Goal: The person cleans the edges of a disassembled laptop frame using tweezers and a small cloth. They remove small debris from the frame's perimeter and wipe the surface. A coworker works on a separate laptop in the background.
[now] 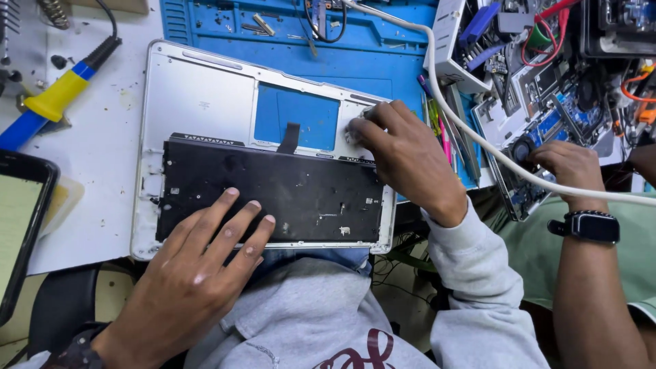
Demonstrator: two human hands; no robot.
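A silver laptop top case point(198, 96) lies upside down, half over the table edge and my lap. A black keyboard backing sheet point(294, 191) covers its lower half, and a rectangular trackpad cutout point(301, 113) shows the blue mat beneath. My left hand point(198, 266) lies flat with fingers spread on the lower left of the black sheet. My right hand point(406, 154) pinches a small pale object against the case's right edge, beside the cutout; what it is cannot be made out.
A blue work mat point(369, 55) lies under the case. A yellow and blue soldering iron point(58, 92) rests at left, a phone point(20, 225) at the left edge. A white cable point(478, 140) crosses at right. Another person's hand point(570, 167) with a wristwatch touches an opened laptop board point(547, 102).
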